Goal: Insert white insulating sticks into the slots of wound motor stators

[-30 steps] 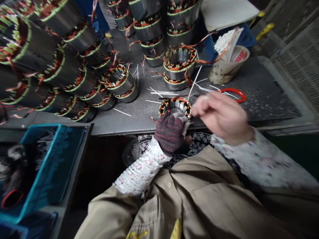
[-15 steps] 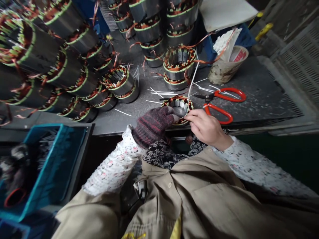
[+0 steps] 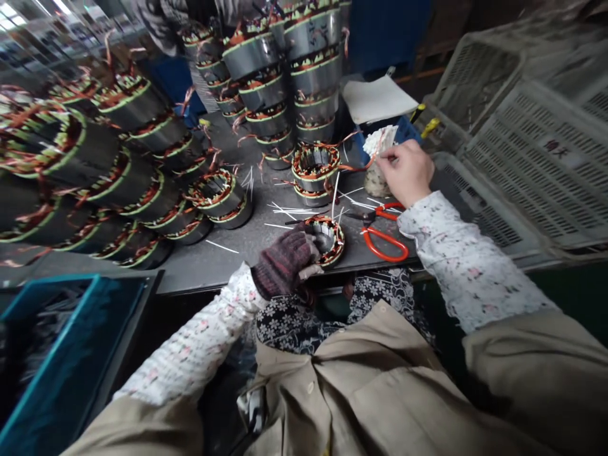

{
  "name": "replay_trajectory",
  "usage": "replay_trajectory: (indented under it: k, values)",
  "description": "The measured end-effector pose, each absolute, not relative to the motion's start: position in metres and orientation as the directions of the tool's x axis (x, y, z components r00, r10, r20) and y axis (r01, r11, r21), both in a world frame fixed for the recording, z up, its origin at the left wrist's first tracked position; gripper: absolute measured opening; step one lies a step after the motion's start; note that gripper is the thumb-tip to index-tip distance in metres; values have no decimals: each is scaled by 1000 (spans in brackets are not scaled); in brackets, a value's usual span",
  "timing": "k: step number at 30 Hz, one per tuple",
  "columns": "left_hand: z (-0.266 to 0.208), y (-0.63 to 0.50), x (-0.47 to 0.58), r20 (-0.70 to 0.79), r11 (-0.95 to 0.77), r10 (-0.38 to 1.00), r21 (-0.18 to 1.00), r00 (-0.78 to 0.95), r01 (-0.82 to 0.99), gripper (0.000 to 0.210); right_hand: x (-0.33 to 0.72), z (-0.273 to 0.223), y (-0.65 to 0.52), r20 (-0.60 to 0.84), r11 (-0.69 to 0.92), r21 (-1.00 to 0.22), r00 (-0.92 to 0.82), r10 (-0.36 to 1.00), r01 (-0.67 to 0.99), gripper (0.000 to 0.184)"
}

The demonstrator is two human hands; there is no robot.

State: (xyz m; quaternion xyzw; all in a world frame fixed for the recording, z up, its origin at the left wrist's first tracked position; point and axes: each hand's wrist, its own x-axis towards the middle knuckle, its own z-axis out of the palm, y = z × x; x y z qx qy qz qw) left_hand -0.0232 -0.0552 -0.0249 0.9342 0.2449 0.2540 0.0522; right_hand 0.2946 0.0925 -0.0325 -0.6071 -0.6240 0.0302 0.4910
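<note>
My left hand [image 3: 287, 256], in a dark striped knit glove with bare fingertips, grips the near left rim of a low stator [image 3: 327, 240] at the bench's front edge. Copper windings and pale green insulation ring its metal bore, and a white strip [image 3: 335, 193] stands up from its far side. My right hand [image 3: 408, 168] is bare, with thumb and fingers pinched together against a bundle of white strips [image 3: 380, 139] in a stained cup [image 3: 377, 182]. Whatever lies between those fingertips is hidden. Red-handled scissors [image 3: 387, 246] rest just below that hand.
Stacked stators [image 3: 311, 82] crowd the back and left of the bench. Another stator [image 3: 316, 171] stands behind the held one, amid loose white strips [image 3: 289, 210]. A teal bin [image 3: 61, 354] is at lower left, plastic crates [image 3: 546, 152] at right. A co-worker's gloved hand [image 3: 159, 25] shows behind.
My right hand has left the stator and moved up and right to the white strips in the cup. My left hand stays on the stator. The view has tilted up.
</note>
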Motion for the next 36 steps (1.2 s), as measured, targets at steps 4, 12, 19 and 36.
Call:
replay_trajectory:
  k: [4,12,19,36]
  values:
    - [-45,-75,-7,553,-771,603,219,575,597,14,303,-35,102,607,335,-656,208,767,676,17]
    - [-51,-91,18,675,-672,625,209,392,711,15,294,-23,96,549,253,-665,230,803,703,17]
    - [-49,-93,20,687,-678,626,246,369,693,20,268,-25,-16,711,595,-630,62,701,499,8]
    - [-55,-93,18,656,-662,645,223,391,716,64,230,-51,-106,324,387,-893,-268,907,231,34]
